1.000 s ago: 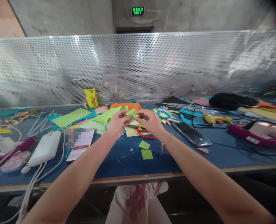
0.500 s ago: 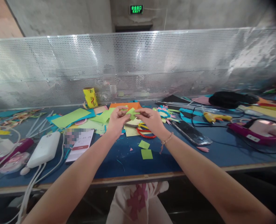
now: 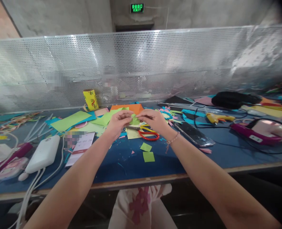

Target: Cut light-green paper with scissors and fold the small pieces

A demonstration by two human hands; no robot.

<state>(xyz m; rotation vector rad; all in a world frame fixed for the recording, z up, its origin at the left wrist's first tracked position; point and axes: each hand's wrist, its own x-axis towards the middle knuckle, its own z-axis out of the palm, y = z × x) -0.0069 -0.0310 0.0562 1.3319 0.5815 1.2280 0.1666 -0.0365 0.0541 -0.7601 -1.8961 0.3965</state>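
Note:
Both my hands meet above the middle of the blue table (image 3: 202, 159). My left hand (image 3: 117, 122) and my right hand (image 3: 154, 120) each pinch a small folded piece of light green paper (image 3: 134, 120) between thumb and fingers. Red-handled scissors (image 3: 148, 134) lie on the table just under my right hand. Two small green paper squares (image 3: 147, 152) lie nearer to me. A paper flower (image 3: 166, 113) sits right of my right hand.
Sheets of green, orange and blue paper (image 3: 70, 120) cover the table's back. A phone (image 3: 80, 148), a white power bank (image 3: 43, 154) with cables, another phone (image 3: 193, 134), a yellow glue gun (image 3: 218, 117) and a perforated metal screen (image 3: 141, 66) surround the hands.
My hands have drawn closer together on the green paper, which now looks smaller and more folded. The view has shifted slightly.

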